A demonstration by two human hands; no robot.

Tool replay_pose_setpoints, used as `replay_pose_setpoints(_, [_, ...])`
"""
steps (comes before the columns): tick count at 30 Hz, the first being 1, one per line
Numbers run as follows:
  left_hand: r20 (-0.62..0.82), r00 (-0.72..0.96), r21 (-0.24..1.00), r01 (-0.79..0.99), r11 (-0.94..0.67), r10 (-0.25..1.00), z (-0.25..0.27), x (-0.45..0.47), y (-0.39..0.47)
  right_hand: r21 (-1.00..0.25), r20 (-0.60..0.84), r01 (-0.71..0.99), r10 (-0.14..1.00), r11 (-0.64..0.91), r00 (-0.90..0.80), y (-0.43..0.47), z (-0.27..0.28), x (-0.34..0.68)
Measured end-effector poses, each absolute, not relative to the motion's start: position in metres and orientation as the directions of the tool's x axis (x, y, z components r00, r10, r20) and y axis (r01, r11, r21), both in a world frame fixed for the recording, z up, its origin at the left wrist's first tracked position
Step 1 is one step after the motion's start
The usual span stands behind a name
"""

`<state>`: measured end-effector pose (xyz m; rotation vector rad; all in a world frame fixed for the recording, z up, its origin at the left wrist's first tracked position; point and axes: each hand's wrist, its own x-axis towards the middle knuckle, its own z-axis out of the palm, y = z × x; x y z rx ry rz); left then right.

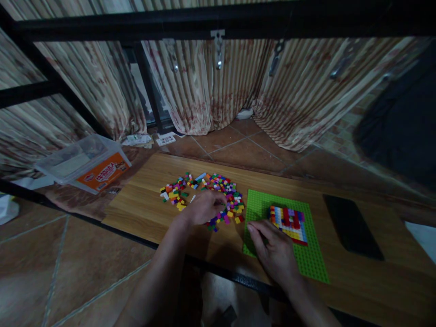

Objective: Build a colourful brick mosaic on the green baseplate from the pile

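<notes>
My left hand (206,207) reaches over a loose pile of small coloured toy bricks (225,181), its fingers curled down among them. Whatever its fingertips pinch is too small and dark to make out. My right hand (275,250) is closed, thumb against the curled fingers, over the left part of a green studded baseplate (311,265). If anything is between those fingers, it is hidden. On the baseplate, just beyond the right hand, sits a block of bricks (289,222) in rows of red, white, yellow, blue and purple.
A black flat phone-like slab (352,227) lies on the wooden table (136,195), right of the baseplate. At the far left stands a clear plastic box (85,161) with an orange label. Striped curtains (204,91) hang behind a dark metal bar (170,25). A dark-clothed shape (402,118) is at right.
</notes>
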<state>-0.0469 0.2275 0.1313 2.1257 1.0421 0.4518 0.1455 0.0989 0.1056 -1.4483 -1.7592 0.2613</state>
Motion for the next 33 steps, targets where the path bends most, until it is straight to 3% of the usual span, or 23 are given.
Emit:
replay_pose_setpoints(8, [0.038, 0.662, 0.893, 0.314, -0.323, 0.749, 0.137, -0.037, 0.226, -0.619, 0.444, 0.723, 0.896, 0.307, 0.0, 0.1, 0.106, 0.146])
replay_pose_setpoints(17, [-0.075, 0.635, 0.961, 0.251, -0.114, 0.769, 0.128, -0.009, 0.214, -0.647, 0.477, 0.716, 0.872, 0.264, 0.11, 0.101, 0.114, 0.146])
replay_pose_setpoints(22, [-0.099, 0.742, 0.993, 0.119, 0.015, 0.663, 0.136, 0.007, 0.202, -0.687, 0.482, 0.681, 0.86, 0.254, 0.166, 0.104, 0.119, 0.154])
replay_pose_setpoints(30, [-0.084, 0.826, 0.996, 0.07, 0.046, 0.558, 0.139, 0.02, 0.196, -0.759, 0.417, 0.59, 0.902, 0.277, 0.114, 0.1, 0.129, 0.169])
replay_pose_setpoints(33, [-0.083, 0.821, 0.995, 0.102, -0.002, 0.564, 0.137, 0.026, 0.196, -0.745, 0.424, 0.628, 0.887, 0.225, 0.186, 0.098, 0.126, 0.192])
